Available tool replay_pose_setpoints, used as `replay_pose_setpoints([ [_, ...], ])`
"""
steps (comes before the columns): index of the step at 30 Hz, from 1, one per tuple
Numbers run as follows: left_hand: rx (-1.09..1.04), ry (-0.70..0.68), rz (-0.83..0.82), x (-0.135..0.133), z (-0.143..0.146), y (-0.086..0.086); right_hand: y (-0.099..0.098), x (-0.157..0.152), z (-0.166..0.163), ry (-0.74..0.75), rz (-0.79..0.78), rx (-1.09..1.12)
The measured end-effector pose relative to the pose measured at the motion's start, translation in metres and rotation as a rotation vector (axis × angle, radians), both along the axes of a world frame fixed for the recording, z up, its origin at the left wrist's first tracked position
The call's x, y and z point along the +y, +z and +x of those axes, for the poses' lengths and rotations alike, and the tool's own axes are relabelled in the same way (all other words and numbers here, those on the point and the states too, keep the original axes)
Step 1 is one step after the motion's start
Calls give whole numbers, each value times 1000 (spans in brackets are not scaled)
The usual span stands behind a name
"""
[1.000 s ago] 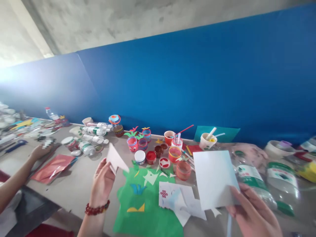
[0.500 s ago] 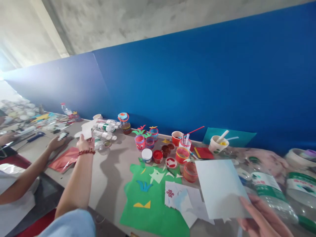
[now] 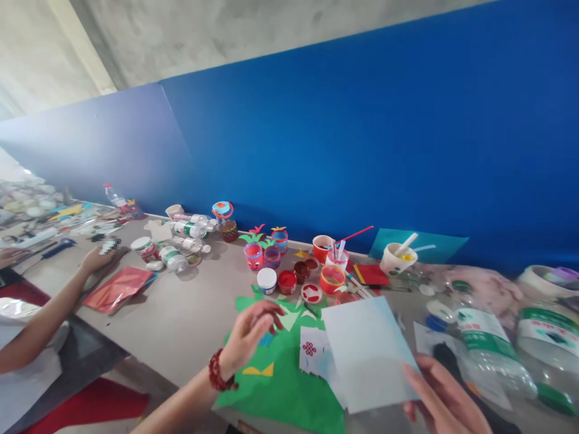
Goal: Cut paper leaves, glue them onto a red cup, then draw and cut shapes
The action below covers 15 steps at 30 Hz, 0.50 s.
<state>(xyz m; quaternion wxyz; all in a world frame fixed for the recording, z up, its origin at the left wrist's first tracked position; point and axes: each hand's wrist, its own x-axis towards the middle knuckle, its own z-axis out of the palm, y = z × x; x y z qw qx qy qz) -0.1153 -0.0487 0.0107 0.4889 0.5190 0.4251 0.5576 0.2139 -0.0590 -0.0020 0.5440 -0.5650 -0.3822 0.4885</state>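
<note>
My right hand (image 3: 441, 392) grips a pale blue-white sheet of paper (image 3: 368, 355) by its lower right corner, raised over the table's front. Over the green paper (image 3: 289, 398) hovers my left hand (image 3: 251, 331), wearing a red bead bracelet; its fingers are loosely bent and apart, with nothing in them. Below the fingers are white paper cutouts and a yellow cutout (image 3: 259, 369). The held sheet partly covers a white paper piece with a red knot pattern (image 3: 310, 348).
Open paint jars (image 3: 287, 281), small decorated cups (image 3: 254, 256) and a cup with brushes (image 3: 337, 259) stand along the back. Plastic bottles (image 3: 491, 343) lie at right, others at left beside a red packet (image 3: 118, 289). Another person's hand (image 3: 97, 256) is at far left.
My left hand has let go of a white paper piece near the left bottles and come back right, over the green paper. My right hand has shifted left with its sheet.
</note>
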Motion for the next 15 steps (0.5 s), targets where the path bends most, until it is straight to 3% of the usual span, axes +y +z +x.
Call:
replay_pose_setpoints([
  [2,-29,-202,25,-4,24,10,-1,-4,-13,44,24,-20],
  [3,-53,-211,-10,-3,32,14,-1,-6,-18,86,36,-17],
  [5,-72,-151,-99,4,42,18,-3,-9,-24,196,59,0],
  [12,-123,-29,-212,7,55,18,-4,-10,-25,281,80,16],
  [15,5,-23,-199,4,55,24,-5,-8,-24,301,83,-24],
])
